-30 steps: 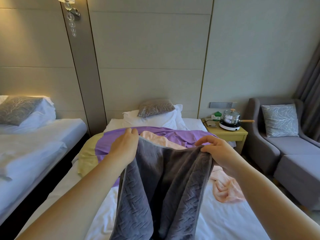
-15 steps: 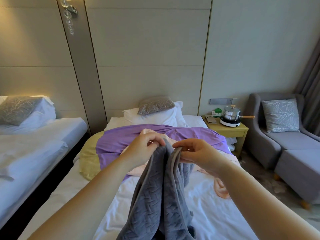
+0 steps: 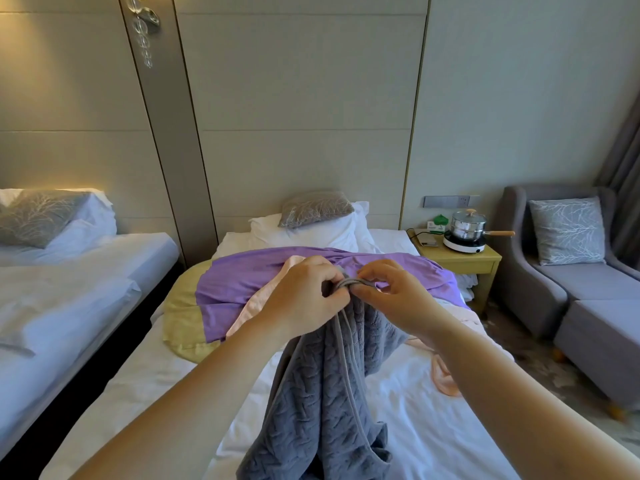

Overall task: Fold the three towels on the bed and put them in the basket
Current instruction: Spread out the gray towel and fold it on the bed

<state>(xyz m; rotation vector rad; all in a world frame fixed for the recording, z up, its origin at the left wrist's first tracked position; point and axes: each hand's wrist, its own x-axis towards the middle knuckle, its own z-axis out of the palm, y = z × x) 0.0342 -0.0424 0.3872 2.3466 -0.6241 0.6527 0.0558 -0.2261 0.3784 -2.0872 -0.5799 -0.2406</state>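
Observation:
A grey textured towel point(image 3: 322, 393) hangs doubled over the white bed point(image 3: 145, 386), its two top corners brought together. My left hand point(image 3: 301, 299) grips those corners, and my right hand point(image 3: 391, 296) pinches them from the other side; the hands touch. Behind them a purple and yellow towel point(image 3: 239, 289) lies spread across the bed. A pale pink towel point(image 3: 446, 372) lies crumpled under and to the right of the hands, partly hidden. No basket is in view.
A second bed point(image 3: 69, 271) stands to the left across a dark gap. A wooden nightstand point(image 3: 460, 261) with a steel pot point(image 3: 467, 226) on a hotplate is right of the bed. A grey armchair point(image 3: 581, 289) fills the right side.
My hands moved together from wide apart, folding the grey towel in half lengthwise. Its top corners now meet between both hands.

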